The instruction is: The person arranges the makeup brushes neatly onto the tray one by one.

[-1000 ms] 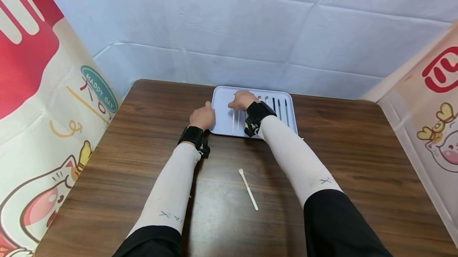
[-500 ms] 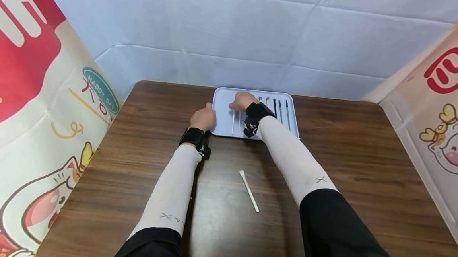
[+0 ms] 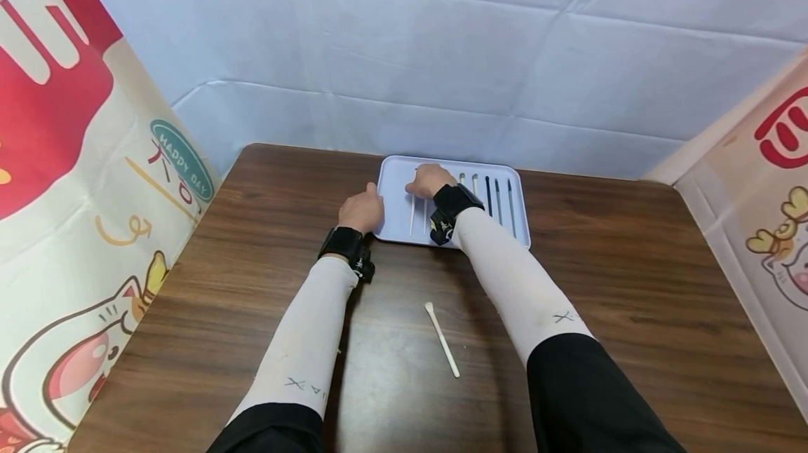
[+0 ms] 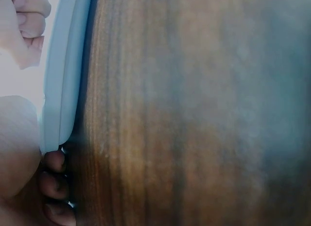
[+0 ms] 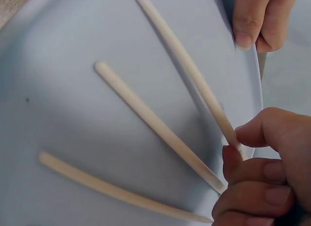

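Observation:
A pale blue tray point(image 3: 394, 179) lies at the far middle of the wooden table point(image 3: 252, 228). My left hand point(image 3: 362, 211) grips its left rim, thumb on top and fingers point(image 4: 53, 180) under the rim of the tray point(image 4: 63, 90). My right hand point(image 3: 431, 181) is over the tray and pinches the near end of a cream stick point(image 5: 184, 65) between thumb and fingertips point(image 5: 233, 160). Two more cream sticks point(image 5: 150, 119) lie beside it on the tray point(image 5: 58, 114). A loose cream stick point(image 3: 441, 338) lies on the table between my forearms.
Several thin dark sticks point(image 3: 499, 204) lie side by side in the tray's right half. A white cloth wall point(image 3: 442, 53) stands behind the table. Printed banners close in the left side point(image 3: 76, 193) and the right side point(image 3: 757, 193).

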Available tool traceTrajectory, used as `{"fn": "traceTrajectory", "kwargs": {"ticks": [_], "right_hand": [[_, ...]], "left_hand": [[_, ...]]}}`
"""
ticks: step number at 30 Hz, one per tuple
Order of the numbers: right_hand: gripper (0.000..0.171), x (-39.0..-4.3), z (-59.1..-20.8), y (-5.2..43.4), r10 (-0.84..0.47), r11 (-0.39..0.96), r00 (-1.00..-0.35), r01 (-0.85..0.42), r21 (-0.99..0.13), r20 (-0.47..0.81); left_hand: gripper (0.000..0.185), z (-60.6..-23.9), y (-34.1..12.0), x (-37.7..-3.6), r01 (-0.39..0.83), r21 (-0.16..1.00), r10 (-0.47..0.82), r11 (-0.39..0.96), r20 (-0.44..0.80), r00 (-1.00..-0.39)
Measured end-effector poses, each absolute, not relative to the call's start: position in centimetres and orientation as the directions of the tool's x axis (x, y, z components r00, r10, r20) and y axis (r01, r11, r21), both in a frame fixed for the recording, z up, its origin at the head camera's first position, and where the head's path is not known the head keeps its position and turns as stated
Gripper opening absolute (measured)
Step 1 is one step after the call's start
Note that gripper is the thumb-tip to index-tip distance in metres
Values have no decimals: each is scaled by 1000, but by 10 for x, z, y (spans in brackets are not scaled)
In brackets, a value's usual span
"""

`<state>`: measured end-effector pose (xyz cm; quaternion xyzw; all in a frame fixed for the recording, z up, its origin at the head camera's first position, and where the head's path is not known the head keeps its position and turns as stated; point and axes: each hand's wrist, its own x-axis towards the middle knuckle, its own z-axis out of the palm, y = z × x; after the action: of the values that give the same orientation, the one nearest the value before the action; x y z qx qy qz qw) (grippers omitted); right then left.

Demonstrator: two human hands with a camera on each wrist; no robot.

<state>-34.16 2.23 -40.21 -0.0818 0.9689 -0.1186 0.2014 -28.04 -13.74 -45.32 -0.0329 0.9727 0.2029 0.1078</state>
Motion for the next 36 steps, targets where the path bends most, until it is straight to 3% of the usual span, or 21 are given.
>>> {"fn": "traceTrajectory", "kwargs": {"ticks": [23,31,36], "right_hand": [[31,-343,-410,19,-203,960,-918,-117,-254,-341],[41,-341,-407,22,-210,956,-914,-119,-268,-347],[33,-342,-405,22,-210,954,-915,-114,-278,-345]], "left_hand": [[36,-454,-137,-281,-108,394,-22,913,-216,-976],[37,-458,-138,-284,-105,391,-16,914,-224,-975],[37,-455,-138,-283,-103,385,-15,917,-224,-975]]}}
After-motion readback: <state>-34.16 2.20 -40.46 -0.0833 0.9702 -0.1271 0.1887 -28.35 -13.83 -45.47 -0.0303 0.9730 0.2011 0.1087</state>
